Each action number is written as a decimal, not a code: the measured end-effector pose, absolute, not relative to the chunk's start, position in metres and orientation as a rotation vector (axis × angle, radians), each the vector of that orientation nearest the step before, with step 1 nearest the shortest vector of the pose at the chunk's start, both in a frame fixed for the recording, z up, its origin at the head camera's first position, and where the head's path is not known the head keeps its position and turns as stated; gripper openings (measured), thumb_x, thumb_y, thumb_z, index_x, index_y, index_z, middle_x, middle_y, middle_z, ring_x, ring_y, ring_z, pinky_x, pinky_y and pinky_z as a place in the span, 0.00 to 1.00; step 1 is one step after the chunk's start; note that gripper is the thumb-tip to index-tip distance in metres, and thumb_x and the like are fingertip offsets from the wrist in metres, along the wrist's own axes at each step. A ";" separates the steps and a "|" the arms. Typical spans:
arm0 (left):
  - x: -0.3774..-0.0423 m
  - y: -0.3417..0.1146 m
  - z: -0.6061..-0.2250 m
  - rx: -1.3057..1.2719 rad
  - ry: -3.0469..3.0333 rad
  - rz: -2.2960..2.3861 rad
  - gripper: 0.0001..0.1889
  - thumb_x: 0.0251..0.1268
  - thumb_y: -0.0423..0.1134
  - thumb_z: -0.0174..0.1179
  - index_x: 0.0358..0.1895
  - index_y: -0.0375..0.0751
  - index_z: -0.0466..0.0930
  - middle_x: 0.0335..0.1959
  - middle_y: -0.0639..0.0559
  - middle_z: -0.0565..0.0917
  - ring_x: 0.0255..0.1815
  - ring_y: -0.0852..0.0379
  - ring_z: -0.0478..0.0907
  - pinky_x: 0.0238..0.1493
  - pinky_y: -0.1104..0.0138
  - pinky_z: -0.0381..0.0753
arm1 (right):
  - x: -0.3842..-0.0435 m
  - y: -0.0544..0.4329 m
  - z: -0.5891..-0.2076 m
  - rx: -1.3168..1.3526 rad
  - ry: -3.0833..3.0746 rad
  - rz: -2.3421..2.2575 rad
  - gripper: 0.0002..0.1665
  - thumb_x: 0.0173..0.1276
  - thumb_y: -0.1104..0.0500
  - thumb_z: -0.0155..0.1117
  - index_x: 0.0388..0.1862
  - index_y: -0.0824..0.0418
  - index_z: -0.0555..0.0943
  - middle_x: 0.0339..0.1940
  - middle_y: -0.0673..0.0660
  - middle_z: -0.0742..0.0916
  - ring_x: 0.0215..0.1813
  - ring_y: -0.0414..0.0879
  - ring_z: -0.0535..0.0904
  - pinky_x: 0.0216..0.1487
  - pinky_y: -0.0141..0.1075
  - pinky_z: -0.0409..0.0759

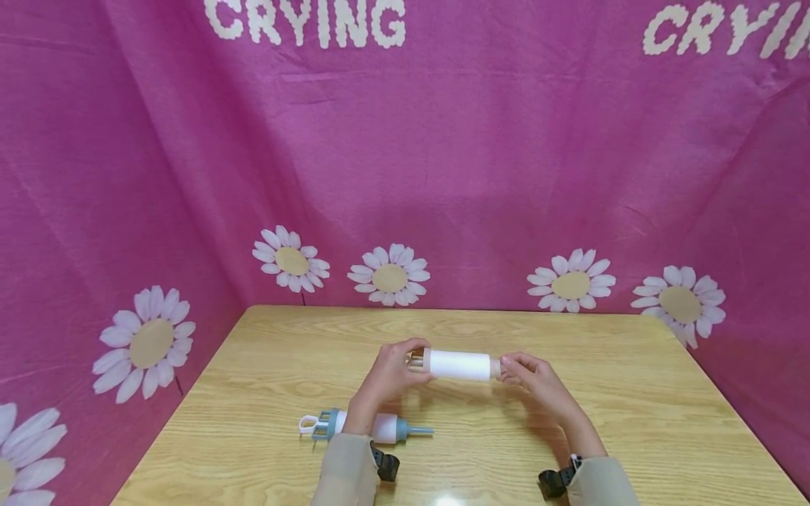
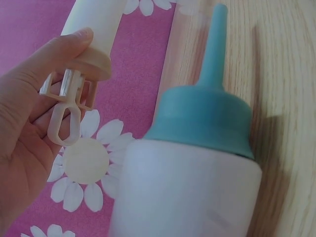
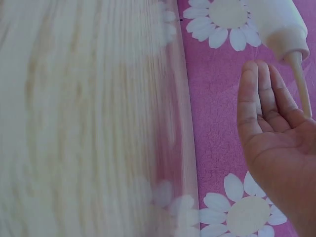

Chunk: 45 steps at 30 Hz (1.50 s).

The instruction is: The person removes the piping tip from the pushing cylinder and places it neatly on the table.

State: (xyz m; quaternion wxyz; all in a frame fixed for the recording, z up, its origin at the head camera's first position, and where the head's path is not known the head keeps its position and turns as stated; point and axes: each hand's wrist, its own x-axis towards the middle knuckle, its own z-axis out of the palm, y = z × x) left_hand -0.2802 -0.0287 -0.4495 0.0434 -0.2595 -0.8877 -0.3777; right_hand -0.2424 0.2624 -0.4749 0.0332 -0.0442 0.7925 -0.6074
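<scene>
A white cylindrical dispenser [image 1: 460, 365] with beige ends is held level above the table between both hands. My left hand [image 1: 391, 372] grips its collared end, the thumb lying on the collar and barrel in the left wrist view. A beige ring handle [image 2: 65, 123] sticks out of that end beside the palm. At the other end, my right hand [image 1: 534, 379] pinches the thin beige nozzle [image 3: 299, 81], its other fingers extended. Below the left forearm lies a similar dispenser [image 1: 385, 428], white with a blue-green cap and nozzle and a pale ring handle, partly hidden by that arm.
The wooden table [image 1: 253, 393] runs back to a pink cloth [image 1: 443, 176] printed with daisies and white lettering, which also hangs along both sides. Each wrist wears a black camera, and the left one sits close to the lying dispenser.
</scene>
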 end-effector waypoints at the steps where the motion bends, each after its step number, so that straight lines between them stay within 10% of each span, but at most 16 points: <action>1: -0.280 -0.029 -0.449 -0.793 -2.715 -1.155 0.25 0.51 0.40 0.75 0.54 0.44 0.80 0.46 0.49 0.87 0.42 0.58 0.81 0.46 0.66 0.84 | -0.243 0.262 -0.475 -0.141 2.416 -1.879 0.28 0.77 0.49 0.52 0.57 0.75 0.74 0.39 0.53 0.85 0.42 0.39 0.83 0.53 0.41 0.84; 15: -0.278 -0.028 -0.449 -0.784 -2.695 -1.149 0.25 0.49 0.41 0.76 0.53 0.44 0.81 0.46 0.49 0.87 0.42 0.57 0.81 0.46 0.65 0.84 | -0.245 0.256 -0.481 -0.204 2.466 -1.850 0.22 0.73 0.53 0.59 0.43 0.75 0.80 0.28 0.51 0.85 0.34 0.40 0.82 0.45 0.39 0.85; 24: -0.278 -0.030 -0.450 -0.759 -2.694 -1.236 0.25 0.49 0.41 0.76 0.53 0.45 0.82 0.47 0.49 0.88 0.44 0.58 0.83 0.48 0.65 0.84 | -0.241 0.255 -0.478 -0.198 2.566 -1.807 0.22 0.69 0.53 0.65 0.52 0.69 0.79 0.48 0.62 0.86 0.45 0.37 0.84 0.51 0.40 0.84; 45: -0.279 -0.033 -0.453 -0.753 -2.697 -1.261 0.25 0.52 0.45 0.75 0.55 0.48 0.82 0.47 0.50 0.88 0.44 0.57 0.83 0.49 0.64 0.84 | -0.242 0.255 -0.479 -0.237 2.593 -1.843 0.27 0.69 0.53 0.64 0.61 0.67 0.75 0.55 0.59 0.81 0.47 0.31 0.79 0.49 0.28 0.81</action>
